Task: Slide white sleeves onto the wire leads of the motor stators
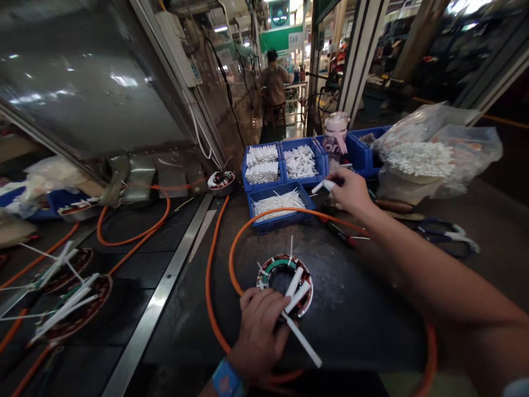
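Observation:
A ring-shaped motor stator [285, 273] with copper windings and white sleeves lies on the dark bench in front of me. My left hand [260, 331] rests on its near edge, fingers on long white tubes [303, 341] that stick out of it. My right hand [349, 192] reaches far to the right of the blue bins and pinches a short white tube [323, 186] between thumb and fingers.
Blue bins [281, 182] hold white tubes and strips. An orange hose [215, 259] loops around the stator. Other stators [74, 300] lie at left, one [221, 181] by the bins. A plastic bag of white tubes [425, 157], pliers [448, 234] and a pink bottle [335, 135] stand right. A person sits far back.

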A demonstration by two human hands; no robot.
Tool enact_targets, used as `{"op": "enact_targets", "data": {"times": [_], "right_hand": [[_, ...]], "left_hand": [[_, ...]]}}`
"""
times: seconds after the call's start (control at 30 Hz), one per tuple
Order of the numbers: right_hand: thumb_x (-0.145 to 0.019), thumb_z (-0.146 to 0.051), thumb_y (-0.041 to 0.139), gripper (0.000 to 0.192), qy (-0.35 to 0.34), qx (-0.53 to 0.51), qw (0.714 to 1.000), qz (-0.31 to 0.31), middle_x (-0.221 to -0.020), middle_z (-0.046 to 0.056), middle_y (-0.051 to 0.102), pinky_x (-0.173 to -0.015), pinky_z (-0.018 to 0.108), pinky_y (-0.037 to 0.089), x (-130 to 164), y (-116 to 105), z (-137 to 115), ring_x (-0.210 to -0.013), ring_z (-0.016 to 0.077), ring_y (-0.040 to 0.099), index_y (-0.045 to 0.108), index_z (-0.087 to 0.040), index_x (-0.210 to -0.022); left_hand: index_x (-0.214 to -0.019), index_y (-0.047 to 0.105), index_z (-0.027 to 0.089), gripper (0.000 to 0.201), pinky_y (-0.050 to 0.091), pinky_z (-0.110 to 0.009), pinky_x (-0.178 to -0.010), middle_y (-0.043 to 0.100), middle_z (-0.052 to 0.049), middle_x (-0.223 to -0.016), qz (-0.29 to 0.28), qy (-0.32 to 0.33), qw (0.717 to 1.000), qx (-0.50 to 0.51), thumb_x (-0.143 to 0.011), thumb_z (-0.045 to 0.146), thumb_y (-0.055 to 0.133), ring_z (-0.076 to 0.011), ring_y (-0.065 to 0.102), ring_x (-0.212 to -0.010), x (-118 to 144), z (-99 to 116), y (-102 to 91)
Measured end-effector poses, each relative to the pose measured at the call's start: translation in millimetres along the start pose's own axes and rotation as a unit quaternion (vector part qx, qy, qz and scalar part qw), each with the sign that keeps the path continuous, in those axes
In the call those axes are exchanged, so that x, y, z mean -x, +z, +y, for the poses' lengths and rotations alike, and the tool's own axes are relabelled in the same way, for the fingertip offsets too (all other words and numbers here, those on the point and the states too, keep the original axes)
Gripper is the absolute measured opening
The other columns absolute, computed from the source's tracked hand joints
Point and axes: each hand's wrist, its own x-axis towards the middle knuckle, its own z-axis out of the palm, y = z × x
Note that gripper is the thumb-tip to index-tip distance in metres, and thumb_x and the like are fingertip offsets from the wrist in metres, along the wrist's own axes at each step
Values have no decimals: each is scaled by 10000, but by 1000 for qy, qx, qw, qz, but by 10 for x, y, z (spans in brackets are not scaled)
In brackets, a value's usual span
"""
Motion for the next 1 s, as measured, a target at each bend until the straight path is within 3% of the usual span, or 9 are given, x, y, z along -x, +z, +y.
{"op": "enact_targets", "data": {"times": [0.13,0.27,0.37,0.47,0.57,0.73,0.87,1.0], "right_hand": [[-719,-252,625,356,-21,-210,975,-69,-849,28,634,-644,271,493,1098,-348,-147,-735,160,600,568,-187,-1064],[-786,-256,604,123,-2,-213,971,-110,-766,7,612,-547,216,481,2080,-567,-223,-633,122,587,576,-212,-898],[-810,-196,553,102,-56,-210,970,-105,-738,5,611,-533,221,494,2506,-608,-311,-617,130,599,538,-235,-903],[-806,-126,492,226,-166,-189,963,-95,-866,47,644,-669,276,530,2671,-548,-431,-793,168,638,514,-250,-993],[-794,-84,451,301,-211,-159,960,-95,-939,68,645,-744,307,530,2682,-436,-501,-882,176,634,500,-240,-1046],[-820,-128,447,229,-185,-131,970,-88,-894,65,667,-687,286,528,2606,-297,-510,-794,170,647,532,-220,-1011],[-849,-190,485,187,-176,-119,970,-122,-872,58,691,-651,263,518,2564,-180,-586,-729,164,655,586,-213,-1005],[-817,-153,486,220,-154,-178,967,-100,-864,41,700,-679,249,514,2530,45,-708,-753,156,660,611,-210,-990]], "left_hand": [[-1131,512,181,370,318,-421,-904,642,-76,-989,-43,-10,999,-13,-766,183,570,-229,565,-961,21,19,-65],[-1307,389,172,506,305,-435,-963,573,-110,-1173,-156,-47,986,36,-825,257,519,-241,508,-1073,-30,89,-202],[-1224,476,187,361,342,-400,-923,624,-74,-1043,-144,-120,982,37,-872,266,478,-207,547,-957,-91,164,-205],[-1113,547,187,268,358,-385,-883,641,-45,-916,-97,-175,980,7,-863,275,510,-191,558,-858,-130,220,-123],[-1098,554,186,258,364,-382,-877,640,-38,-890,-85,-189,978,-2,-859,279,520,-191,557,-847,-140,241,-71],[-1110,541,176,264,359,-394,-895,636,-52,-924,-109,-187,976,-1,-867,273,499,-198,554,-881,-149,253,-117],[-1148,512,177,293,335,-415,-924,627,-62,-990,-141,-177,974,12,-872,263,470,-207,548,-941,-167,264,-173],[-1277,411,179,522,295,-443,-966,584,-84,-1124,-191,-133,972,19,-770,185,533,-236,512,-1046,-153,270,-212]]}}
